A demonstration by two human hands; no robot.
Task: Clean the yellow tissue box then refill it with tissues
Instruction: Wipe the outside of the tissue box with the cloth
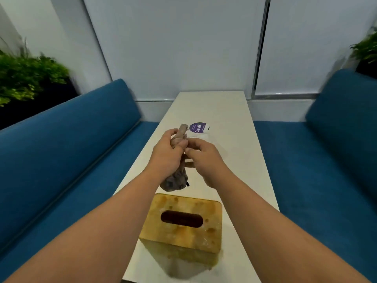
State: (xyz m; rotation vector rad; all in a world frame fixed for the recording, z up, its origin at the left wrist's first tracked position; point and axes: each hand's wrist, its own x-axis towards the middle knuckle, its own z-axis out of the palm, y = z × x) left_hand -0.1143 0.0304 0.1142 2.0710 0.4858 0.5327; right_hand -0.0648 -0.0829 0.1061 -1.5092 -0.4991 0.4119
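Both hands wring a cloth above the table

Left hand (pixel 165 154) and right hand (pixel 204 158) grip the grey cloth (pixel 176 179); stained yellow tissue box (pixel 183 223) (slot dark) sits on the table (pixel 234 119).

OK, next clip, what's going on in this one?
A person stands at a white table between blue benches, holding a bunched greyish cloth in the air with the left hand while the right hand pinches it. The yellow tissue box sits below, top stained, slot dark. A tissue pack lies beyond the hands.
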